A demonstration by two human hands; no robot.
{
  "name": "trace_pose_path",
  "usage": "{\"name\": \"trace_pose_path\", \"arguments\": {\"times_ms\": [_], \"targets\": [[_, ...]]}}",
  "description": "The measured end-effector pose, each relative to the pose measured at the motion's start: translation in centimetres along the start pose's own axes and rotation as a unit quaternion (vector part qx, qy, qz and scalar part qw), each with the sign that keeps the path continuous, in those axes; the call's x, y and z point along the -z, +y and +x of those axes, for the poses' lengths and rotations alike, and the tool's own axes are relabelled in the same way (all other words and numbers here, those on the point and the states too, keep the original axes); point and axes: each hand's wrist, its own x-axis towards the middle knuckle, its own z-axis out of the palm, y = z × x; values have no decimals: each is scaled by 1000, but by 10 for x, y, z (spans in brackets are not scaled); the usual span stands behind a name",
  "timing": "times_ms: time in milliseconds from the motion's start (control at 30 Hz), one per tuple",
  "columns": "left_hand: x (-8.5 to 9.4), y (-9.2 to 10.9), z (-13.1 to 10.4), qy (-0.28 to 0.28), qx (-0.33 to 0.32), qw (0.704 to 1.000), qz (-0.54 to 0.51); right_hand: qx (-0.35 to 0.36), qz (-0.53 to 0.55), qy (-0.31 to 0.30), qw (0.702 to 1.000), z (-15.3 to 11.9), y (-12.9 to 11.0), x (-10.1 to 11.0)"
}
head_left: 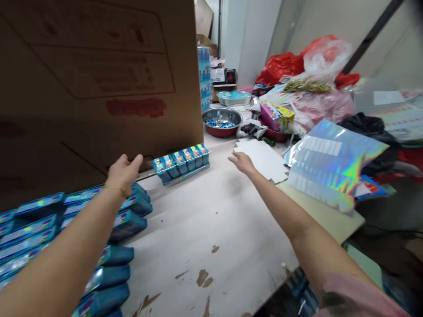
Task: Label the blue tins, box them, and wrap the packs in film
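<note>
While both arms reach forward over the tabletop (211, 220), the row of blue packs (181, 162) lies at 11 o'clock from its middle, between the two hands, with clear plastic along its edges. The left hand (124, 172), at 10 o'clock, is released, thumb and fingers parted, in front of the large cardboard box (99, 88); whether it touches the box or the plastic cannot be told. The right hand (243, 163), at 1 o'clock, is also released, fingers extended just beside the white card (262, 159). More blue packs (112, 275) stand in rows at 9 o'clock, partly behind the left forearm. A metal bowl (222, 123) holding small blue pieces sits at 12 o'clock, and a shiny iridescent sheet (333, 163) lies between 2 and 3 o'clock.
</note>
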Motion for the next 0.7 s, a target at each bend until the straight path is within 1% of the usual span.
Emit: {"name": "trace_pose_path", "arguments": {"times_ms": [33,100,167,233,300,367,467,533,600,667,700], "targets": [[5,3,-13,-25,-1,999,-34,-19,-93,11,995,-15,19,13],[16,10,-45,-69,-6,995,-71,-96,-225,1,970,-41,52,35],[28,14,-83,-118,-9,990,-80,-134,-288,-27,948,-54,71,47],[40,15,-120,-158,4,984,-78,-137,-309,-51,940,-53,77,53],[54,10,-152,-184,26,980,-76,-143,-309,-86,936,-46,75,57],[67,2,-178,-205,58,974,-71,-142,-309,-126,932,-39,72,62],[84,-14,-211,-228,110,966,-60,-100,-328,-153,927,-34,70,72],[90,-24,-229,-241,142,958,-64,-46,-353,-148,923,-35,67,79],[93,-32,-246,-253,166,950,-72,3,-379,-126,917,-42,59,86],[92,-36,-262,-261,174,947,-74,34,-397,-93,913,-58,43,93],[91,-37,-270,-265,171,946,-75,48,-400,-73,912,-72,32,96]]}}
